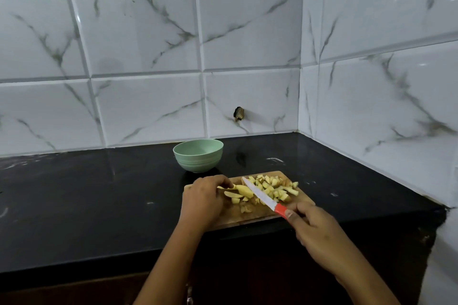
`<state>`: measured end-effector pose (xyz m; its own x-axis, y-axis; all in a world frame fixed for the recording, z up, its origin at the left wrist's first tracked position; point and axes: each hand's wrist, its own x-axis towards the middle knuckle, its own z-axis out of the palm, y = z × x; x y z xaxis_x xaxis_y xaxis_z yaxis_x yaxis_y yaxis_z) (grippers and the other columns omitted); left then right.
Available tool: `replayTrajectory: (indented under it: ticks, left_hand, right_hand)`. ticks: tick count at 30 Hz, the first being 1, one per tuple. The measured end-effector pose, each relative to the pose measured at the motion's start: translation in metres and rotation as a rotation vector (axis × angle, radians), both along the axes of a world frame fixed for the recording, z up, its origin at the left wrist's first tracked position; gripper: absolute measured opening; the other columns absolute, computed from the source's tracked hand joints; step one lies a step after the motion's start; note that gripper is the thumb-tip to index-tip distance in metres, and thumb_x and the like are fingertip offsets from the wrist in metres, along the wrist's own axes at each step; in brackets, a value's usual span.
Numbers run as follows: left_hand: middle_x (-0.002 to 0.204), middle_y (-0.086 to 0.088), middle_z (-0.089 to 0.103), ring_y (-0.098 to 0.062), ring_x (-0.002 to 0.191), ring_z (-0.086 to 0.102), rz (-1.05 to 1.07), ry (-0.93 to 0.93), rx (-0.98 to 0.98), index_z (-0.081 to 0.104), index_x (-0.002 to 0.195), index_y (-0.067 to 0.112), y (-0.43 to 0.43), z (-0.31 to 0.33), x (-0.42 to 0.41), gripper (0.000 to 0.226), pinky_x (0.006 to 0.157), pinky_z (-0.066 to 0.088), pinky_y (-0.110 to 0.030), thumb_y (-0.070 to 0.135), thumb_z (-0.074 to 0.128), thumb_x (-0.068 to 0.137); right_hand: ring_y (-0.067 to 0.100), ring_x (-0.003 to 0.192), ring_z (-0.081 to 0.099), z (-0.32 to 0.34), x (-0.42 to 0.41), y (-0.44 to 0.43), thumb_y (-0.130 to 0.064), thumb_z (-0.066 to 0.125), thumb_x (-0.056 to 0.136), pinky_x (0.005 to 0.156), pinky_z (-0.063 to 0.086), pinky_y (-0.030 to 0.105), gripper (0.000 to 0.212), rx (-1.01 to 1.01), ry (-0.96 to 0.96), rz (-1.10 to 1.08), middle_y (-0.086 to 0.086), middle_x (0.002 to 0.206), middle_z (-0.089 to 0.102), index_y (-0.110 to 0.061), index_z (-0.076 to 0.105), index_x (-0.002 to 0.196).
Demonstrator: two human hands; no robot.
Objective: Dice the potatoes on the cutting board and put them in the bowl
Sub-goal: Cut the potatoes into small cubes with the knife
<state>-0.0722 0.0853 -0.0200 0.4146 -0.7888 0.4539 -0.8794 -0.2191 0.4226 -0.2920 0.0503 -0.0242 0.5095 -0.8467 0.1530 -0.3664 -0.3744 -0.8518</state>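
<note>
Left hand (203, 198): fingers curled down onto the potato strips (239, 191), pinning them at the 9 o'clock side of the cutting board (255, 214).
Right hand (314, 228): clenched round the red handle of the knife (259, 192), at the board's 4 o'clock corner.
Blade: slanted from 4 o'clock up toward 11 o'clock, tip just beside the left fingertips, on or just above the strips; contact too fine to tell.
Diced pile (271, 187): heaped at the board's 1 o'clock, just right of the blade.
Loose cubes (236, 201): scattered near the board's middle, at 6 o'clock of the strips.
Bowl (198, 163): green, on the black counter (99, 193) at 11 o'clock of the board, close but apart; nothing visible inside.
Done, by the look of it: most of the dicing.
Left to do: crosscutting the last strips, then moving every cube into the bowl; none transferred yet.
Progress, as a judgement: cutting nearly over, second half of the task not begun.
</note>
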Motion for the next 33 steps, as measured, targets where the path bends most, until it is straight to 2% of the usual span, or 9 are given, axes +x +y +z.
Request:
replayTrajectory:
  ticks: [3, 9, 13, 16, 18, 21, 25, 31, 33]
  left_hand:
    - [0.112, 0.015, 0.063, -0.012, 0.108, 0.048, -0.093, -0.042, 0.174, 0.065, 0.107, 0.039, -0.006, -0.003, 0.006, 0.029, 0.089, 0.043, -0.031, 0.019, 0.051, 0.090]
    - [0.096, 0.014, 0.060, -0.011, 0.098, 0.047, -0.088, -0.058, 0.154, 0.053, 0.093, 0.034, -0.006, -0.002, 0.009, 0.006, 0.080, 0.043, -0.029, 0.032, 0.056, 0.088]
    - [0.101, 0.012, 0.056, -0.012, 0.100, 0.049, -0.050, -0.037, 0.163, 0.048, 0.103, 0.031, -0.005, -0.004, 0.010, 0.018, 0.079, 0.040, -0.029, 0.040, 0.056, 0.089]
    - [0.099, 0.014, 0.052, -0.009, 0.099, 0.049, 0.005, -0.040, 0.153, 0.052, 0.103, 0.031, 0.001, -0.006, 0.010, 0.019, 0.077, 0.037, -0.028, 0.045, 0.054, 0.089]
    - [0.097, 0.015, 0.050, -0.009, 0.101, 0.048, 0.033, -0.046, 0.146, 0.055, 0.100, 0.033, 0.006, -0.007, 0.011, 0.015, 0.081, 0.040, -0.030, 0.044, 0.053, 0.090]
    - [0.111, 0.012, 0.055, -0.011, 0.110, 0.047, 0.052, -0.001, 0.148, 0.057, 0.109, 0.033, 0.011, -0.009, 0.012, 0.020, 0.093, 0.043, -0.037, 0.041, 0.051, 0.092]
    - [0.116, 0.012, 0.052, -0.012, 0.114, 0.045, 0.067, -0.018, 0.163, 0.054, 0.117, 0.032, 0.014, -0.011, 0.011, 0.027, 0.097, 0.041, -0.038, 0.041, 0.051, 0.091]
    - [0.090, 0.022, 0.057, 0.000, 0.093, 0.051, -0.023, 0.033, 0.096, 0.061, 0.094, 0.036, 0.020, -0.009, 0.007, 0.014, 0.090, 0.032, -0.031, 0.047, 0.058, 0.087]
    - [0.084, 0.024, 0.058, 0.001, 0.088, 0.051, -0.088, 0.072, 0.100, 0.062, 0.091, 0.040, 0.023, -0.006, 0.006, 0.005, 0.094, 0.033, -0.033, 0.042, 0.060, 0.087]
  right_hand:
    - [0.005, 0.051, 0.044, 0.002, 0.001, 0.006, -0.027, 0.045, 0.099, 0.049, 0.037, 0.022, 0.012, -0.115, 0.023, -0.033, -0.004, 0.063, 0.053, -0.034, 0.055, 0.100]
    - [0.004, 0.050, 0.045, 0.004, 0.002, 0.012, -0.029, 0.046, 0.099, 0.048, 0.037, 0.021, 0.015, -0.156, 0.052, -0.045, -0.005, 0.070, 0.057, -0.035, 0.055, 0.108]
    - [0.005, 0.052, 0.048, 0.004, 0.001, 0.018, -0.036, 0.042, 0.099, 0.048, 0.038, 0.018, 0.016, -0.225, 0.146, -0.075, -0.007, 0.068, 0.055, -0.040, 0.052, 0.111]
    - [0.003, 0.059, 0.053, 0.007, 0.002, 0.029, -0.040, 0.039, 0.099, 0.050, 0.039, 0.017, 0.020, -0.295, 0.220, -0.060, -0.012, 0.075, 0.055, -0.045, 0.049, 0.116]
    - [0.002, 0.067, 0.055, 0.009, 0.006, 0.035, -0.041, 0.039, 0.099, 0.055, 0.041, 0.017, 0.022, -0.302, 0.234, -0.028, -0.015, 0.083, 0.056, -0.047, 0.047, 0.119]
    - [0.002, 0.075, 0.056, 0.011, 0.012, 0.037, -0.040, 0.037, 0.100, 0.061, 0.046, 0.018, 0.024, -0.331, 0.285, -0.008, -0.016, 0.090, 0.057, -0.044, 0.049, 0.120]
    - [0.002, 0.073, 0.055, 0.009, 0.015, 0.028, -0.039, 0.035, 0.101, 0.057, 0.043, 0.017, 0.025, -0.389, 0.331, -0.073, -0.016, 0.090, 0.055, -0.041, 0.050, 0.120]
    - [0.003, 0.072, 0.054, 0.003, 0.024, 0.022, -0.038, 0.033, 0.101, 0.060, 0.045, 0.018, 0.026, -0.427, 0.354, -0.122, -0.015, 0.087, 0.053, -0.038, 0.049, 0.123]
    - [0.002, 0.074, 0.053, 0.002, 0.026, 0.023, -0.039, 0.033, 0.101, 0.060, 0.045, 0.017, 0.027, -0.427, 0.339, -0.107, -0.016, 0.090, 0.053, -0.039, 0.048, 0.124]
